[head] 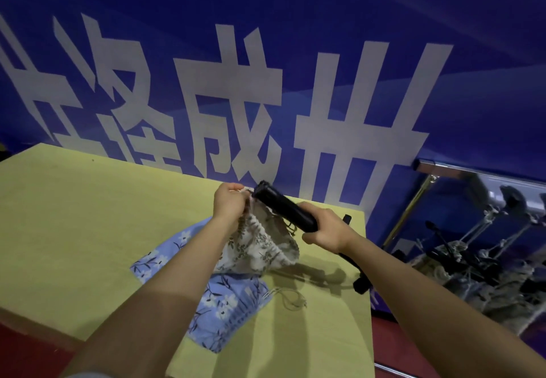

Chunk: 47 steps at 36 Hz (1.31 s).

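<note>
Probably stiff and light: smooth black cylinder [280, 208], right hand [323, 227] grips its near end; left hand [229, 202] pinches soft beige floral drawstring pouch [260, 246] at rim.

One beige floral pouch [260, 247], one blue floral pouch [224, 312], one black cylinder [283, 209]

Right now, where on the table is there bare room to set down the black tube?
The wide left part of the table, between the blue pouch and the wall, is bare. So is the near strip right of that pouch. The middle and right edge are crowded: beige pouch, loose cord, black rod.
</note>
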Tool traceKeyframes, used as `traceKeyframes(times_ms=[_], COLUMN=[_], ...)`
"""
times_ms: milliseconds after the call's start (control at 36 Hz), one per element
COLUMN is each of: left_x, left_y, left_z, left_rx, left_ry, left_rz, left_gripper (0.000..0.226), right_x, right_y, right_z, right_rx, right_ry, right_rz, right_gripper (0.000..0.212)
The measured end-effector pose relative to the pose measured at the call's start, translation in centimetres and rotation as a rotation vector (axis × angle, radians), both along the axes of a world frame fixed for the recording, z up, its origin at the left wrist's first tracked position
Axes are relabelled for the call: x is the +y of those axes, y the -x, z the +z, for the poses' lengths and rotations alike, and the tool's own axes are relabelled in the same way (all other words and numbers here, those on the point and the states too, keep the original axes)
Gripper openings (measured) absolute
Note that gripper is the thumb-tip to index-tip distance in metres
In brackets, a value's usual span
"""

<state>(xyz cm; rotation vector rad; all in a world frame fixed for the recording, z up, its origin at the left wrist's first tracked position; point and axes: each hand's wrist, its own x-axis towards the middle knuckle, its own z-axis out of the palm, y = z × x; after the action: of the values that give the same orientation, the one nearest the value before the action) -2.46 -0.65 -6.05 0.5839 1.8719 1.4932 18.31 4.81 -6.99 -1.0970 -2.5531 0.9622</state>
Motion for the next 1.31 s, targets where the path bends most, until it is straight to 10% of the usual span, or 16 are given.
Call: traceKeyframes(times_ms=[222, 389, 694, 972, 1167, 1306], left_x=[-0.2, -1.3, -3.3, -4.6, -3.6, -3.6], left_y=[-0.4, -1.0, -2.5, -2.0, -2.3, -1.1], left_z=[0.5, 0.1, -0.8, -3.1, -3.5, -3.7], left_rx=[-0.132, 0.366, 0.719, 1.458, 1.48, 1.351], left_ry=[-0.052, -0.022, -0.047, 0.413, 0.507, 0.496], left_rz=[-0.068, -0.159, -0.439, -0.82, -0.698, -0.621], left_gripper=[0.007, 0.012, 0.014, 0.057, 0.047, 0.049], right_x=[-1.5, -1.7, -1.8, -2.6, -2.5, -1.4], right_y=[-0.7, -0.1, 1.3, 4.4, 5.3, 3.9], right_z=[-1.0, -0.8, -1.5, -1.1, -1.2, -2.3], right_rx=[-0.153, -0.281, -0.569, -0.653, -0.609, -0.195], right_ry=[0.033, -0.089, -0.364, -0.673, -0.795, -1.065], right_rz=[0.098, 0.06, 0.063, 0.24, 0.203, 0.173], right_gripper=[0.058, 0.063, 0.035, 0.031, 0.035, 0.048])
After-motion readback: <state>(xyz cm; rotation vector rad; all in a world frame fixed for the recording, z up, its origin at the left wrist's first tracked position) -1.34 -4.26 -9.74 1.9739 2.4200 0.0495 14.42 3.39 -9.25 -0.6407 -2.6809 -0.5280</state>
